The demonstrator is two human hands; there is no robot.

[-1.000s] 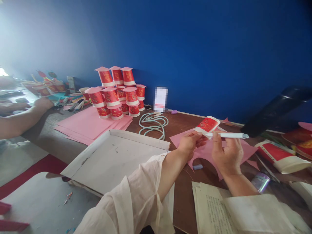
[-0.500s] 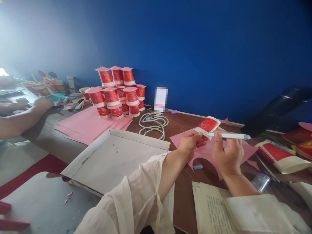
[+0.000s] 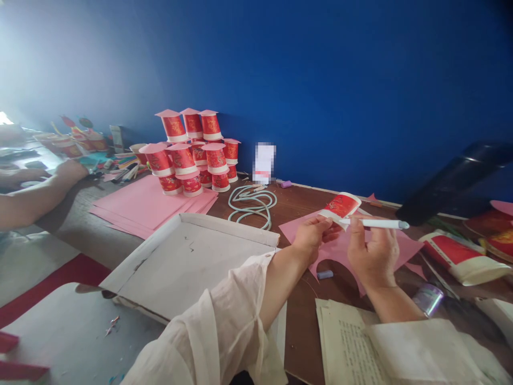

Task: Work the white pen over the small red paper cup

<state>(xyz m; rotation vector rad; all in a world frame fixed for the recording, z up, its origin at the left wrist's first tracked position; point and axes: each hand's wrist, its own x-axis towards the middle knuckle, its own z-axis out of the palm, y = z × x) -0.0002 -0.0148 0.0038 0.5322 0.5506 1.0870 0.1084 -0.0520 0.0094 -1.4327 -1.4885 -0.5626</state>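
My left hand (image 3: 313, 235) is closed on the lower edge of a curved red and white paper-cup piece (image 3: 340, 206) with a gold pattern. In my right hand (image 3: 372, 251) is a white marker pen (image 3: 382, 223), lying nearly level, its tip end pointing left at the piece's white band. Whether the tip touches is too small to tell. Beneath both hands spreads a pink paper sheet (image 3: 336, 251) with a rounded cut-out. A small grey-purple cap-like piece (image 3: 325, 274) rests by that cut-out.
Stacked red paper cups (image 3: 183, 159) with pink tops stand by the wall, near pink sheets (image 3: 148, 206). A white box lid (image 3: 160, 267), coiled cable (image 3: 252, 206), printed booklet (image 3: 348, 342), black bottle (image 3: 452, 182) and cut cup (image 3: 460, 254) surround my arms. A co-worker's arm (image 3: 36, 195) is at left.
My right hand and the marker pen have shifted very slightly left. The cup piece has barely moved, and my left hand keeps its hold.
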